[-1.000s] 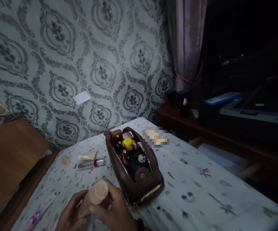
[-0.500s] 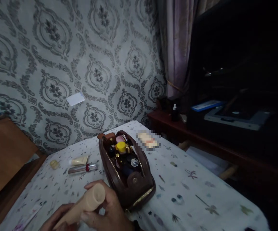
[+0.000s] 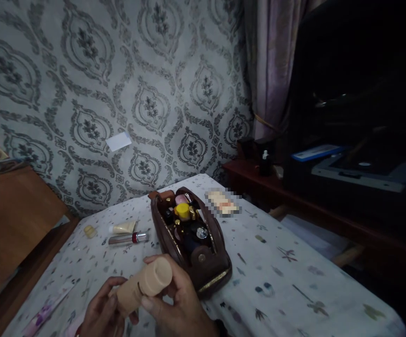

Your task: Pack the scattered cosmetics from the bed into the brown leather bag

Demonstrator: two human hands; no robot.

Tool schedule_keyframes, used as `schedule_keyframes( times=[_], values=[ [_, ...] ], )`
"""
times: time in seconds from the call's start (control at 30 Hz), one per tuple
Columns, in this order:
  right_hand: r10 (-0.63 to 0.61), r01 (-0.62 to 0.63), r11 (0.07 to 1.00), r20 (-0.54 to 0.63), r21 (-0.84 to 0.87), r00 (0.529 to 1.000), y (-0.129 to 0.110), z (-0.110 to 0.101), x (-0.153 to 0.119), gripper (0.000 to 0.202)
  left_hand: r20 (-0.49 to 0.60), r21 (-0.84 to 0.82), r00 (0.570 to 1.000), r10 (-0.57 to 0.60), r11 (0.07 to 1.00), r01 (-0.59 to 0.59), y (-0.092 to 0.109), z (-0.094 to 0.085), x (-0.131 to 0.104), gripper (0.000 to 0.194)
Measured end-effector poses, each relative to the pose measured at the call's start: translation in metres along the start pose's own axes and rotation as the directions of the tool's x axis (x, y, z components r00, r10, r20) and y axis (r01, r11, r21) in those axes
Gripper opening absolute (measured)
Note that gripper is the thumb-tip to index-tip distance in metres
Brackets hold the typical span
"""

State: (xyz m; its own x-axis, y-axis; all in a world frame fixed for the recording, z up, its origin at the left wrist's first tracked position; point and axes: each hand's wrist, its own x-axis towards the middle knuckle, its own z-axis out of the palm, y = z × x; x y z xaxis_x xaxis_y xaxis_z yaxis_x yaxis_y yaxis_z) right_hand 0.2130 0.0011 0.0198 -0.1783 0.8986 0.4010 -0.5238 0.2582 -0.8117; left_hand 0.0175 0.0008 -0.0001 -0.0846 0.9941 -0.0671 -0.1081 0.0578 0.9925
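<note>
A beige cosmetic tube (image 3: 131,292) is tilted between my two hands, its round cap end pointing up and to the right. My left hand (image 3: 101,309) is closed around the lower end. The thumb and fingers of my right hand (image 3: 185,299) grip it near the cap. Just beyond them stands an unzipped brown leather makeup bag (image 3: 220,250) holding several cosmetics, among them a yellow-capped item (image 3: 182,211) and a dark one with a clear, shiny top (image 3: 202,233). Left of the bag lie a small cream tube (image 3: 124,227) and a silver stick with a red band (image 3: 126,239).
The table has a white patterned cloth (image 3: 283,290). On it are a small yellowish item (image 3: 90,231), a pixelated item (image 3: 223,202) and a purple-patterned strip (image 3: 43,316). Brown furniture (image 3: 13,224) borders the left, a dark red shelf (image 3: 245,175) the right; wallpaper rises behind.
The view has shifted, so the scene sits further right. Both hands have raised the beige tube slightly and turned it, showing more of its side. More of my left hand's fingers now shows.
</note>
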Motion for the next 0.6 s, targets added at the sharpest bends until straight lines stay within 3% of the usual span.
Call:
schedule_keyframes(
  times=[0.13,0.27,0.4,0.6],
  values=[
    [0.022,-0.021,0.999,0.004,-0.040,1.000,-0.005,-0.007,-0.006,0.056,0.078,-0.031,0.997,-0.016,0.999,0.019,-0.007,0.002,0.004,0.055],
    [0.023,-0.028,0.987,-0.032,-0.160,0.999,-0.008,-0.017,-0.017,0.048,0.159,0.009,0.987,0.036,0.999,-0.038,-0.014,0.009,0.002,0.055],
    [-0.040,0.004,0.964,-0.128,-0.267,0.991,0.000,-0.026,-0.031,0.044,0.246,0.014,0.968,0.047,0.999,-0.052,-0.017,0.017,-0.004,0.057],
    [0.053,-0.139,0.947,-0.287,-0.289,0.956,-0.001,-0.018,-0.056,0.046,0.299,0.048,0.951,0.083,0.994,-0.102,-0.021,0.017,-0.022,0.052]
  ],
)
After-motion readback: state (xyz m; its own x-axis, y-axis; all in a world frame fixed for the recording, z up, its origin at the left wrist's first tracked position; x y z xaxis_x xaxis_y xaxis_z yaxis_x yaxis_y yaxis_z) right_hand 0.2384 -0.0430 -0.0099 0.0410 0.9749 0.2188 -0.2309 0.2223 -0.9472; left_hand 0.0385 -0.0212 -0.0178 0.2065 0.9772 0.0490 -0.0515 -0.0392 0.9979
